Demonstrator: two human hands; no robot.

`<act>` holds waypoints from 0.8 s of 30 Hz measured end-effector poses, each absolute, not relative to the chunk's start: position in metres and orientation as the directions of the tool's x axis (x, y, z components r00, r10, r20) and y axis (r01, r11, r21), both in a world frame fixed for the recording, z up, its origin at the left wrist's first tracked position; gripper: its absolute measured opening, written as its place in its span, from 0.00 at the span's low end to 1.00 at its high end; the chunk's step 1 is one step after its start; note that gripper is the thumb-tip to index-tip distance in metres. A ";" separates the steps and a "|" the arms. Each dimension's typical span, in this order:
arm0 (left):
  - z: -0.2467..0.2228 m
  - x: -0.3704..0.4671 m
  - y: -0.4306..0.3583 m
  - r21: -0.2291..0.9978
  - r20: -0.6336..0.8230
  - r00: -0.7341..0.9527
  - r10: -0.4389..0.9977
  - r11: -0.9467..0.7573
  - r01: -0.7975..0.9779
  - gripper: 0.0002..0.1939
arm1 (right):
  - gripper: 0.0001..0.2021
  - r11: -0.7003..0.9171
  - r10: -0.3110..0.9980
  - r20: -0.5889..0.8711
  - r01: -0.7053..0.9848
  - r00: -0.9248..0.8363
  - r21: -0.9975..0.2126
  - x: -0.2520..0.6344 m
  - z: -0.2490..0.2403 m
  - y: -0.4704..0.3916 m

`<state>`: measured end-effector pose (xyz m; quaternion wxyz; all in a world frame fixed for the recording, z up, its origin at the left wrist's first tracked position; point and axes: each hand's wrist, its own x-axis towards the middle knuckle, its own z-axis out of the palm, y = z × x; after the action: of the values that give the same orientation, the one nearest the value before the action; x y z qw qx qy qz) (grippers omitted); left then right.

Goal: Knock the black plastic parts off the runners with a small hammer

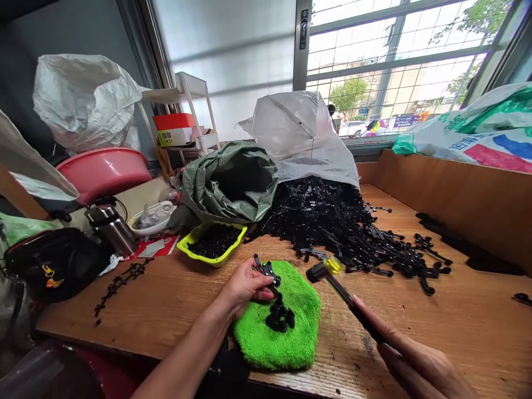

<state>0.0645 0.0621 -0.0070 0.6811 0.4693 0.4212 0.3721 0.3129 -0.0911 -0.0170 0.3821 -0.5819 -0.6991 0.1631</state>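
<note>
My left hand (245,284) pinches a jointed black plastic part (268,270) above a bright green fluffy pad (301,310). Several small black pieces (280,317) lie clustered on the pad just below my fingers; whether they join the held part I cannot tell. My right hand (411,354) is wrapped round the dark handle of a small mallet (328,269) with one black face and one yellow face. The mallet's head is raised to the right of the pad, apart from the held part.
Behind the pad, a large heap of black parts (324,216) spills from a white sack (307,133). A yellow basket (214,244) of small black pieces stands left of it, before a green sack (233,177). Linked black pieces (122,282) and a steel flask (110,230) are further left.
</note>
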 end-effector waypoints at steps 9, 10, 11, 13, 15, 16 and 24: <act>-0.008 0.065 0.060 0.965 -0.176 0.362 0.915 0.233 -0.119 0.28 | 0.26 0.421 0.901 0.257 0.847 -0.349 -0.324 0.292 0.002 -0.080; -0.008 0.065 0.060 0.966 -0.176 0.367 0.914 0.232 -0.116 0.28 | 0.25 0.443 0.886 0.299 0.834 -0.354 -0.327 0.291 0.003 -0.080; -0.008 0.065 0.060 0.966 -0.175 0.369 0.913 0.232 -0.115 0.28 | 0.25 0.463 0.874 0.321 0.824 -0.363 -0.328 0.290 0.006 -0.079; -0.008 0.066 0.060 0.967 -0.173 0.364 0.915 0.229 -0.115 0.28 | 0.28 0.481 0.865 0.318 0.825 -0.389 -0.297 0.288 0.011 -0.079; -0.009 0.066 0.060 0.967 -0.173 0.354 0.919 0.226 -0.115 0.28 | 0.31 0.476 0.870 0.263 0.851 -0.418 -0.222 0.284 0.013 -0.078; -0.010 0.066 0.060 0.968 -0.172 0.352 0.920 0.224 -0.114 0.27 | 0.32 0.473 0.871 0.248 0.860 -0.424 -0.191 0.283 0.013 -0.078; -0.014 0.068 0.063 0.986 -0.105 0.349 0.931 0.144 -0.086 0.23 | 0.27 0.464 0.875 0.288 0.845 -0.389 -0.267 0.281 0.006 -0.074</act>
<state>0.0684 0.0632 -0.0139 0.6370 0.5184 0.4075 0.3993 0.2809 -0.0740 0.0064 0.1968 -0.5163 -0.8326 0.0382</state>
